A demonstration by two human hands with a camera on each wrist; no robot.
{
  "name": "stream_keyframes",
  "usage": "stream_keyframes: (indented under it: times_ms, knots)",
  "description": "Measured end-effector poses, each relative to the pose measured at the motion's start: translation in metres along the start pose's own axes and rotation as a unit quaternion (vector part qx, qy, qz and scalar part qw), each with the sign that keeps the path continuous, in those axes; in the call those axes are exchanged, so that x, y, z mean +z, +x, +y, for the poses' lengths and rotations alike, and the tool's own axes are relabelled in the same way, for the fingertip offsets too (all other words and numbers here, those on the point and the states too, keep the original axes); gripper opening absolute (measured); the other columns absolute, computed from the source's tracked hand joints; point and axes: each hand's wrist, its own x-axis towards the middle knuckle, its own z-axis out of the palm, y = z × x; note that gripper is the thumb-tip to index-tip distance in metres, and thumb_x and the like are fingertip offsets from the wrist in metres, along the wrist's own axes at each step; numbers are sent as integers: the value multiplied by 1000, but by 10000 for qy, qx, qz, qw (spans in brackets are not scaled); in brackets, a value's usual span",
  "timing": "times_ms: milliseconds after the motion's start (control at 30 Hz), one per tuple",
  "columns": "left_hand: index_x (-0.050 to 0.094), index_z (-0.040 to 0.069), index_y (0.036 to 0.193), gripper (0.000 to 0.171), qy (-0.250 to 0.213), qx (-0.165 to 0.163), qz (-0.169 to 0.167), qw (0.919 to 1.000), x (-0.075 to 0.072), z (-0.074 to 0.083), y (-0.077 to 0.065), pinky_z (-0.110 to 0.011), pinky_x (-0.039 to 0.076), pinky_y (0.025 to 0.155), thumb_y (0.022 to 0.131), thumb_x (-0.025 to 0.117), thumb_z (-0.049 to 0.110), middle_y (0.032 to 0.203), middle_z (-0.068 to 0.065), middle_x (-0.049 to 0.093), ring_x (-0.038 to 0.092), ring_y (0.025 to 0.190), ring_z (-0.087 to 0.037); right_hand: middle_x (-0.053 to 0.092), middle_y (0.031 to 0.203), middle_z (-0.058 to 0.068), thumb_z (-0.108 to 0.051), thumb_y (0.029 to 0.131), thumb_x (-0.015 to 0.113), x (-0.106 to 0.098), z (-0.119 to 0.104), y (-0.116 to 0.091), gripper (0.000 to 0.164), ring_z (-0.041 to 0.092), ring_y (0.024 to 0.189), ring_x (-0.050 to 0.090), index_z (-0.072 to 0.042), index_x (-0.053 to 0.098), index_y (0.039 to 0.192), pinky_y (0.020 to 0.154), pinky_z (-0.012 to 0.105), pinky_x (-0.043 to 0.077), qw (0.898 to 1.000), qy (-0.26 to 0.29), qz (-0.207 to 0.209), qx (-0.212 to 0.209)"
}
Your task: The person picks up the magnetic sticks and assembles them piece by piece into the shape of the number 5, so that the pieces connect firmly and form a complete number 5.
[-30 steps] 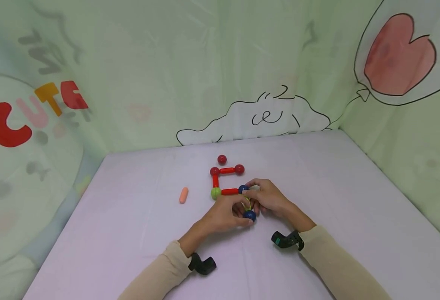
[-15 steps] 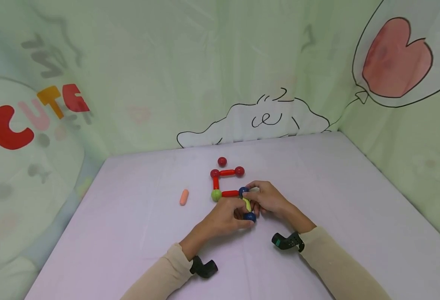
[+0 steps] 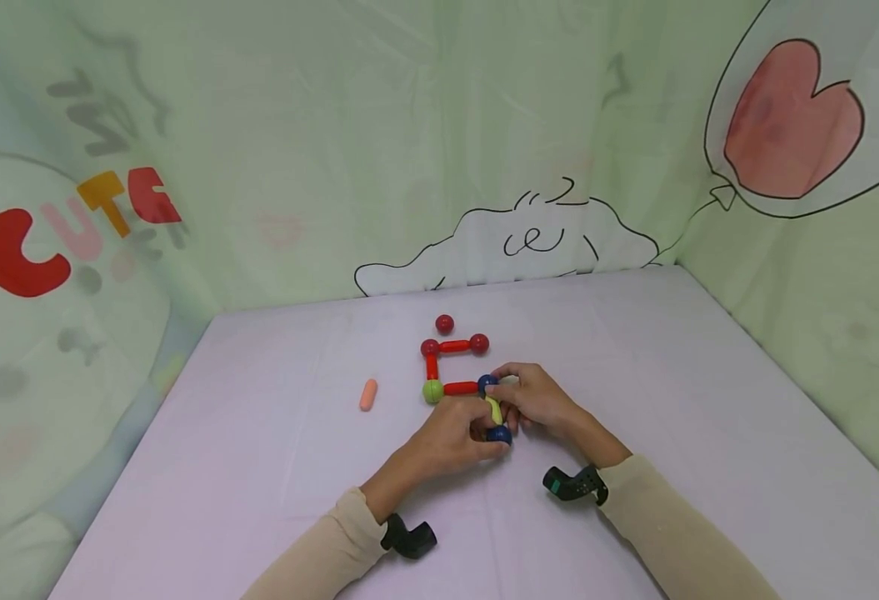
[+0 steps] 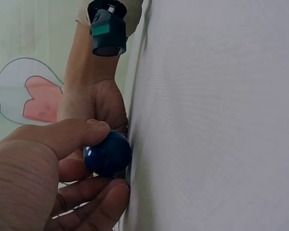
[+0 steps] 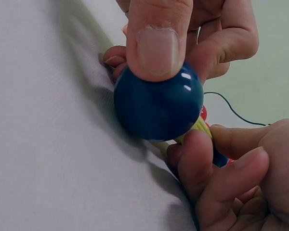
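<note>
Ball-and-rod building toy pieces lie joined on the table. My left hand (image 3: 450, 433) grips the near blue ball (image 3: 499, 435), its thumb on top of the ball in the left wrist view. A yellow-green rod (image 3: 494, 410) runs from this ball to a far blue ball (image 3: 486, 383), which my right hand (image 3: 540, 396) pinches. From the far blue ball, a red rod (image 3: 461, 388) leads left to a lime-green ball (image 3: 432, 391). In the right wrist view, the near blue ball (image 5: 156, 108) fills the middle, and part of the yellow-green rod (image 5: 198, 127) shows behind it.
Beyond the lime ball, an upright-running red rod (image 3: 432, 367) joins a red ball (image 3: 429, 348), then another rod and red ball (image 3: 479, 343). One loose red ball (image 3: 445, 323) lies behind. A peach rod (image 3: 367, 394) lies left on the white table (image 3: 259, 467).
Both hands stay in place on the blue balls. The yellow-green rod shows more plainly between the hands than a second ago. The head view has shifted slightly.
</note>
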Motion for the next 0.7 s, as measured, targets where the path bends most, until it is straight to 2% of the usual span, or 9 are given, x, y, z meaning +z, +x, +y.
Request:
stream_keyframes:
  times_ms: [167, 333, 400, 500, 600, 700]
  knots:
    - [64, 13, 88, 24, 1, -154, -82, 9998, 1, 1, -1, -14, 50, 61, 86, 83, 27, 77, 10, 62, 55, 69, 1, 63, 64, 10, -18, 101, 61, 0, 1, 0, 41, 15, 47, 56, 5, 52, 133, 42, 21, 40, 10000, -38, -3, -1]
    - [65, 17, 94, 27, -257, -636, -260, 9973, -4, 1, -1, -18, 52, 63, 85, 84, 33, 78, 13, 62, 57, 72, -2, 62, 65, 10, -21, 101, 62, 0, 0, -1, 42, 16, 47, 55, 4, 53, 134, 42, 21, 41, 10000, -79, -14, -29]
    - [65, 16, 94, 28, -340, -768, -304, 9960, -9, 1, 0, -20, 52, 63, 85, 84, 35, 77, 12, 62, 58, 72, -4, 62, 65, 10, -21, 101, 62, 0, 0, -1, 41, 16, 47, 55, 4, 53, 133, 42, 21, 40, 10000, -75, -11, -19]
    - [66, 14, 95, 28, -338, -782, -266, 9960, -20, -2, 3, -21, 52, 63, 88, 81, 36, 77, 9, 62, 58, 72, -7, 62, 64, 10, -19, 101, 62, -1, 1, 0, 40, 16, 46, 55, 3, 54, 133, 42, 21, 40, 10000, -69, 10, 37]
    - [66, 13, 93, 21, -245, -695, -108, 9972, -34, -6, 9, -22, 52, 63, 91, 78, 31, 77, 8, 63, 59, 72, -10, 63, 65, 10, -20, 101, 62, -1, 1, 1, 40, 15, 46, 55, 2, 53, 133, 42, 21, 39, 9999, -62, 29, 87]
    - [66, 16, 88, 16, -3, -796, 26, 9968, -48, -11, 17, -24, 52, 63, 92, 76, 28, 75, 6, 62, 58, 72, -13, 64, 67, 9, -21, 101, 63, -1, -1, 1, 40, 15, 46, 55, 2, 53, 133, 41, 21, 39, 9999, -53, 36, 147]
